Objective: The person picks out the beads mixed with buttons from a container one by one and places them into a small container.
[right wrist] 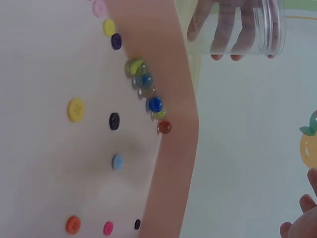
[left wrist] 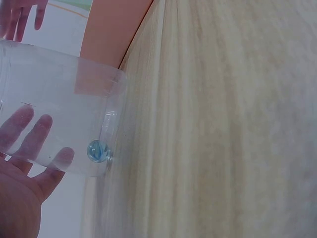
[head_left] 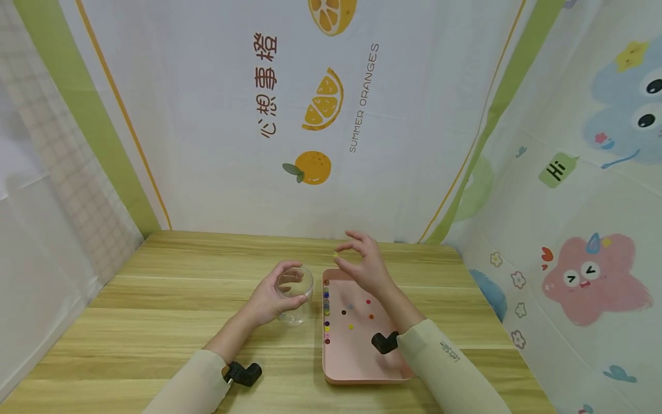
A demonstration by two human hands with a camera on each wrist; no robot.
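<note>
My left hand (head_left: 271, 296) grips a clear jar (head_left: 295, 316), fingers and thumb around its upper part. The jar stands upright on the wooden table, left of a pink tray (head_left: 362, 365). A bluish glass marble (left wrist: 97, 150) lies at the jar's bottom in the left wrist view. Above the tray's far end, my right hand (head_left: 366, 265) pinches a small yellow round piece (head_left: 335, 254) between thumb and forefinger; the piece is too small to name its kind. In the right wrist view only the fingers (right wrist: 307, 203) show at the edge, and the piece is hidden.
Several glass marbles (right wrist: 155, 104) line the tray's left wall, with buttons at the near end of that row. More buttons, including a yellow button (right wrist: 76, 110) and an orange button (right wrist: 73, 224), lie scattered over the tray floor. A printed curtain (head_left: 217, 172) hangs behind the table.
</note>
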